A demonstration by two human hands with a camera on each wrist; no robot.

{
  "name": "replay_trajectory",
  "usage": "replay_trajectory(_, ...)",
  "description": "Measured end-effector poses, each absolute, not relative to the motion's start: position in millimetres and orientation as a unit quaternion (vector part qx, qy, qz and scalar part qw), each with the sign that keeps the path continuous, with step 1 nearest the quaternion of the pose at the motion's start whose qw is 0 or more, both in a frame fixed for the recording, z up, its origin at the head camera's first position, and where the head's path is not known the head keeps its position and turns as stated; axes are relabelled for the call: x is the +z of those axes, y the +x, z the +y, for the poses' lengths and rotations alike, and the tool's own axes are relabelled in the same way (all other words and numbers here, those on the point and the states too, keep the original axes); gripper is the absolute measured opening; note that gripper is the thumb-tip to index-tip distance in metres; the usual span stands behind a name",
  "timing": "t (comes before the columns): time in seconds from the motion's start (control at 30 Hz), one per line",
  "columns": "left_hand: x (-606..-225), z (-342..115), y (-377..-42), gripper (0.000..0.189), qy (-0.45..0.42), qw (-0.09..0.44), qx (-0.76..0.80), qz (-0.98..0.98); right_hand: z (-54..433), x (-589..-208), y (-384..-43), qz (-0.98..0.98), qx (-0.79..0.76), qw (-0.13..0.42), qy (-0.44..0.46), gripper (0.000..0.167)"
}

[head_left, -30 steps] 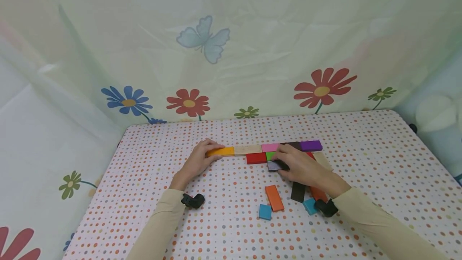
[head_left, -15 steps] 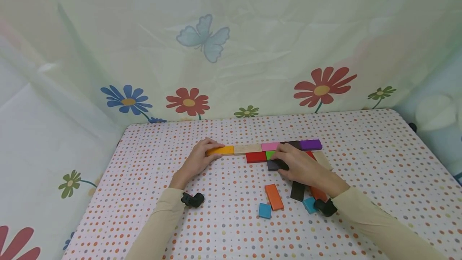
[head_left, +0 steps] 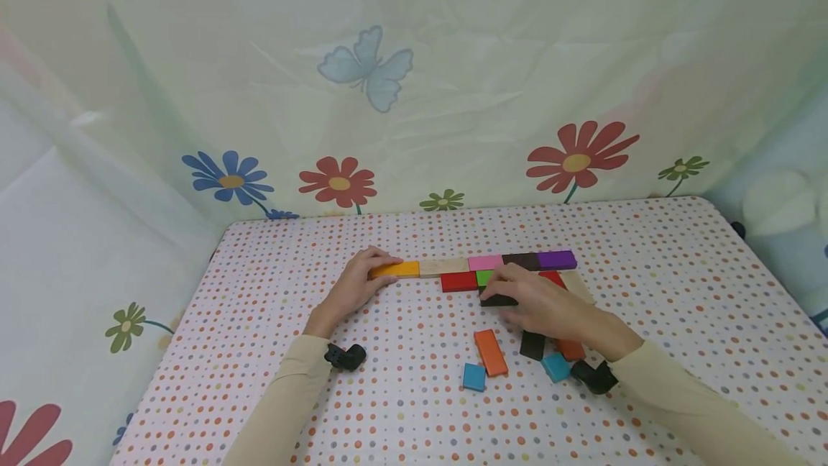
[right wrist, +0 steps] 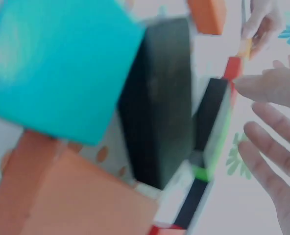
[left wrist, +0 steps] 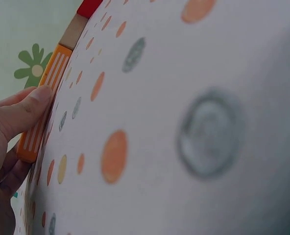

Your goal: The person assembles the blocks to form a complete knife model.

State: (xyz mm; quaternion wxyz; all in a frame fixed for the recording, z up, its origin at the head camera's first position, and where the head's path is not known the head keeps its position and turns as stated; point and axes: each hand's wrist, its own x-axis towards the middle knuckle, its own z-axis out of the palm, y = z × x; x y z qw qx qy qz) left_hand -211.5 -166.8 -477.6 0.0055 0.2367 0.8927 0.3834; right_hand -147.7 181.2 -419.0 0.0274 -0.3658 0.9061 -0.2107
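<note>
1. Left hand (head_left: 358, 279): thumb and fingers pinch the left end of a flat yellow-orange rectangular block (head_left: 401, 270) (its pale stripes are plain only in the left wrist view).
2. Row to the right of the left hand: a natural-wood rectangular block (head_left: 443, 267), a pink block (head_left: 485, 262), a dark brown block (head_left: 521, 261) and a purple block (head_left: 558, 259) continue the line end to end, passing along the far side of the right hand.
3. Right hand (head_left: 543, 304): released, with fingers extended and spread in the right wrist view. A flat black rectangular block (head_left: 501, 300) lies partly hidden beneath its fingers; whether a fingertip touches it cannot be told.
4. Beside the right hand's fingers: a red rectangular block (head_left: 459, 282) lies just to the left, and a green block (head_left: 485, 277) on the far side of the black one.
5. Nearer the person than the right hand: an orange rectangular block (head_left: 491, 352) and a bright blue square block (head_left: 474, 377) lie loose.
6. Step in hand, as judged: seating the black block against the green one while the left hand steadies the row's end. The next move seems to call for lifting the right hand clear without nudging either block.
</note>
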Motion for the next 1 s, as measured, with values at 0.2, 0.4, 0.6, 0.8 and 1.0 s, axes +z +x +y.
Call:
replay_trajectory(0.2, -477.6, -167.4, -212.8, 0.032, 0.241, 0.003, 0.384, 0.891, 178.1, -414.1, -133.3, 0.857, -0.203, 0.069, -0.468, 0.029)
replay_trajectory(0.4, -477.3, -167.2, -211.6, 0.032, 0.24, 0.001, 0.388, 0.89, 173.4, -420.0, -121.8, 0.84, -0.175, 0.07, -0.51, 0.032)
replay_trajectory(0.6, -478.9, -166.0, -209.9, 0.034, 0.239, 0.009, 0.386, 0.891, 171.9, -425.4, -119.2, 0.845, -0.168, 0.073, -0.502, 0.031)
replay_trajectory(0.8, -480.9, -165.3, -210.3, 0.034, 0.234, 0.012, 0.385, 0.893, 176.5, -426.9, -120.4, 0.849, -0.143, 0.048, -0.507, 0.035)
replay_trajectory(1.0, -478.2, -166.7, -209.9, 0.034, 0.231, 0.009, 0.386, 0.893, 180.4, -426.2, -120.3, 0.839, -0.179, 0.08, -0.508, 0.036)
